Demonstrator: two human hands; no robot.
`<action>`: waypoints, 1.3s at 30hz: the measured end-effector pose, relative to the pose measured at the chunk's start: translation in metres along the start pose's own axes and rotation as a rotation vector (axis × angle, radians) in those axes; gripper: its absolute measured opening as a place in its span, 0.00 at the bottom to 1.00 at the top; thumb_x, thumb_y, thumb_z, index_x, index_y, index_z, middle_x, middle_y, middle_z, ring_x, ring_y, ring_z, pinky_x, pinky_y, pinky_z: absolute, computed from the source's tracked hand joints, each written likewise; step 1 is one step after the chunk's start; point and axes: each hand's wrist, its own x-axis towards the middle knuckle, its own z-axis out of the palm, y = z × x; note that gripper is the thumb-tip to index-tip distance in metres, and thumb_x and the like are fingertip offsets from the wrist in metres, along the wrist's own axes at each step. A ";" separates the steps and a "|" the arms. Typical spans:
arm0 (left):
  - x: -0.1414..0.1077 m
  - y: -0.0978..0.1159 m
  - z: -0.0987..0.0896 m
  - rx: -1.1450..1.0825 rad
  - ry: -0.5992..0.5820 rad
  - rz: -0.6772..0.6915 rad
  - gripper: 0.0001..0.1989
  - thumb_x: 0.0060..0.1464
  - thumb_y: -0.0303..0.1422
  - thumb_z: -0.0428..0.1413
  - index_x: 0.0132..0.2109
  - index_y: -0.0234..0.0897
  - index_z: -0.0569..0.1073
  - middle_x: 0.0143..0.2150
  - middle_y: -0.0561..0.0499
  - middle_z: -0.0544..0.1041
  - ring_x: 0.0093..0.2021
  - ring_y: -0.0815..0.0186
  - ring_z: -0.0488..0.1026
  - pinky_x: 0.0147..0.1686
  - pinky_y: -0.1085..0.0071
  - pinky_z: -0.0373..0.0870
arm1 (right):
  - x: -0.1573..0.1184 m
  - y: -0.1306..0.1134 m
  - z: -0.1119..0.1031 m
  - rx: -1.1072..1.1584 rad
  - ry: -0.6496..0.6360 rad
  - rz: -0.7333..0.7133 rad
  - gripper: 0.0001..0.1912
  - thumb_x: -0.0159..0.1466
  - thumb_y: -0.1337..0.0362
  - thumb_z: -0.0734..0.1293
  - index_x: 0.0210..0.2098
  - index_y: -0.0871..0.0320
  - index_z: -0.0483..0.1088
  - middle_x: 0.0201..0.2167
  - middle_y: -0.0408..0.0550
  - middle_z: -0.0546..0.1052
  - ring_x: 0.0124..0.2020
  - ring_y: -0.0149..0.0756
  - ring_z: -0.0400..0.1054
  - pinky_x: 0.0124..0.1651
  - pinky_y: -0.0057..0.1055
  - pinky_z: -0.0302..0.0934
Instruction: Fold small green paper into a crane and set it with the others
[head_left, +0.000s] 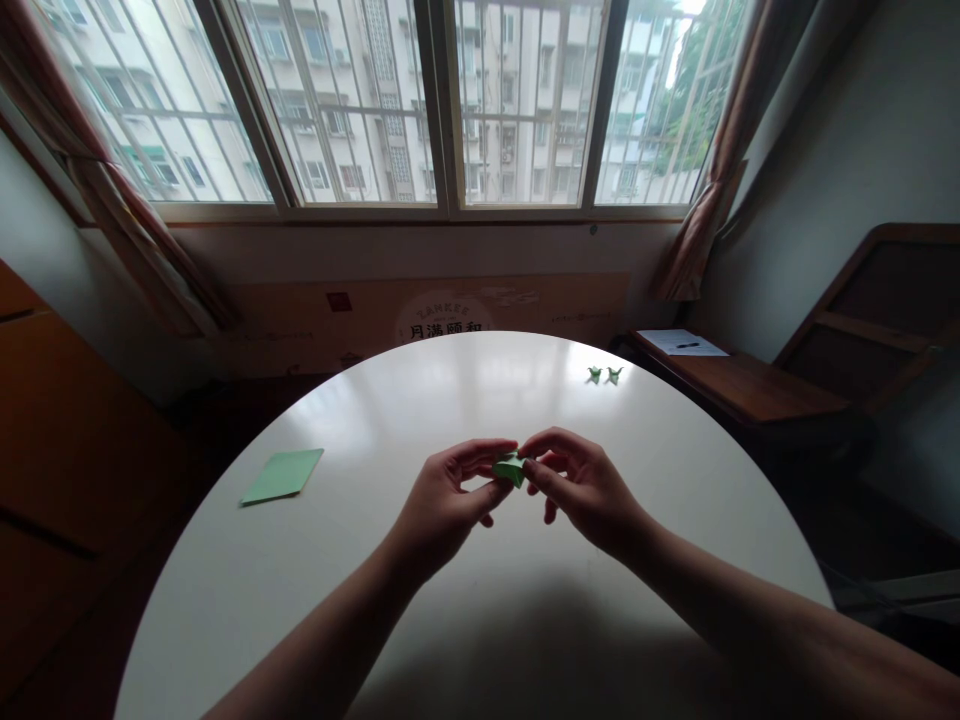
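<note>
A small piece of folded green paper [510, 470] is held above the middle of the white table. My left hand [457, 490] pinches its left side between thumb and fingers. On the other side, my right hand [581, 485] grips the paper's right edge with thumb and index finger. Its remaining fingers curl beneath. Parts of the folded paper are covered by my fingertips, so its full shape is hidden.
Two small green origami cranes [604, 375] stand at the far right of the round white table [300, 590]. A stack of green paper squares [282, 476] lies at the left. Beyond the right rim, a wooden chair [780, 385] carries a white sheet [679, 343] and a pen [687, 345].
</note>
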 end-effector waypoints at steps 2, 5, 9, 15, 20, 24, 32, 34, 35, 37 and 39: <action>-0.001 0.001 0.000 0.003 -0.010 0.000 0.20 0.53 0.32 0.65 0.53 0.32 0.78 0.45 0.39 0.82 0.46 0.53 0.78 0.21 0.76 0.72 | 0.000 0.000 0.000 -0.003 0.000 -0.003 0.10 0.62 0.58 0.72 0.39 0.57 0.74 0.31 0.46 0.75 0.29 0.35 0.71 0.18 0.24 0.67; -0.001 0.001 -0.001 0.004 -0.035 0.010 0.21 0.54 0.34 0.65 0.54 0.32 0.78 0.45 0.40 0.82 0.44 0.55 0.77 0.22 0.76 0.73 | 0.000 0.001 0.000 -0.017 0.001 -0.017 0.09 0.62 0.59 0.72 0.38 0.57 0.74 0.31 0.46 0.74 0.30 0.35 0.71 0.19 0.24 0.66; -0.002 0.001 -0.001 0.017 -0.037 0.027 0.20 0.55 0.37 0.64 0.53 0.33 0.78 0.44 0.41 0.82 0.42 0.57 0.77 0.22 0.76 0.72 | 0.000 0.001 0.000 -0.041 0.009 -0.019 0.09 0.61 0.59 0.72 0.38 0.56 0.74 0.31 0.46 0.74 0.30 0.36 0.70 0.19 0.24 0.66; -0.001 0.001 0.001 0.024 -0.022 0.023 0.19 0.57 0.40 0.63 0.50 0.32 0.80 0.43 0.40 0.83 0.39 0.58 0.78 0.22 0.76 0.72 | -0.001 -0.002 0.002 -0.067 0.028 -0.014 0.08 0.61 0.60 0.73 0.36 0.57 0.73 0.30 0.45 0.74 0.30 0.35 0.70 0.19 0.23 0.65; -0.001 0.003 0.003 0.037 -0.011 0.010 0.19 0.54 0.34 0.62 0.52 0.32 0.79 0.44 0.40 0.82 0.42 0.56 0.78 0.22 0.75 0.73 | -0.001 -0.002 0.002 -0.058 0.037 -0.015 0.07 0.60 0.61 0.73 0.36 0.57 0.73 0.31 0.45 0.74 0.30 0.35 0.70 0.18 0.23 0.65; -0.002 0.004 0.005 0.054 0.039 0.024 0.18 0.51 0.30 0.61 0.50 0.33 0.80 0.44 0.42 0.82 0.42 0.56 0.78 0.22 0.74 0.74 | -0.001 -0.001 0.004 -0.063 0.035 -0.022 0.06 0.60 0.62 0.73 0.35 0.56 0.73 0.32 0.45 0.74 0.30 0.34 0.70 0.19 0.23 0.66; -0.002 0.007 0.006 0.099 0.121 0.028 0.14 0.50 0.30 0.59 0.43 0.32 0.82 0.41 0.43 0.82 0.36 0.60 0.77 0.23 0.73 0.74 | -0.003 -0.003 0.008 -0.059 0.029 -0.011 0.08 0.58 0.63 0.75 0.34 0.57 0.74 0.31 0.45 0.75 0.29 0.34 0.70 0.19 0.24 0.65; -0.002 0.007 0.006 0.097 0.123 0.035 0.13 0.50 0.30 0.59 0.43 0.32 0.82 0.42 0.43 0.82 0.38 0.59 0.77 0.22 0.73 0.74 | -0.003 -0.003 0.008 -0.057 0.031 -0.007 0.08 0.57 0.63 0.75 0.35 0.57 0.74 0.32 0.45 0.76 0.29 0.34 0.70 0.19 0.24 0.65; -0.002 0.006 0.006 0.094 0.129 0.038 0.13 0.50 0.30 0.59 0.43 0.32 0.82 0.42 0.42 0.82 0.38 0.58 0.77 0.22 0.73 0.74 | -0.002 -0.002 0.008 -0.058 0.036 -0.004 0.09 0.57 0.63 0.76 0.35 0.56 0.74 0.32 0.45 0.76 0.29 0.34 0.70 0.19 0.24 0.65; -0.002 0.005 0.005 0.086 0.137 0.039 0.13 0.49 0.29 0.59 0.43 0.32 0.82 0.43 0.43 0.82 0.39 0.58 0.77 0.22 0.73 0.74 | -0.002 -0.002 0.008 -0.061 0.048 0.001 0.10 0.56 0.63 0.76 0.35 0.56 0.74 0.32 0.45 0.76 0.28 0.34 0.69 0.19 0.24 0.65; -0.002 0.004 0.006 0.077 0.145 0.043 0.13 0.49 0.28 0.59 0.42 0.33 0.81 0.42 0.43 0.82 0.39 0.58 0.77 0.22 0.74 0.74 | -0.002 -0.002 0.008 -0.063 0.062 -0.001 0.10 0.56 0.63 0.77 0.34 0.56 0.74 0.31 0.45 0.76 0.28 0.33 0.69 0.18 0.23 0.65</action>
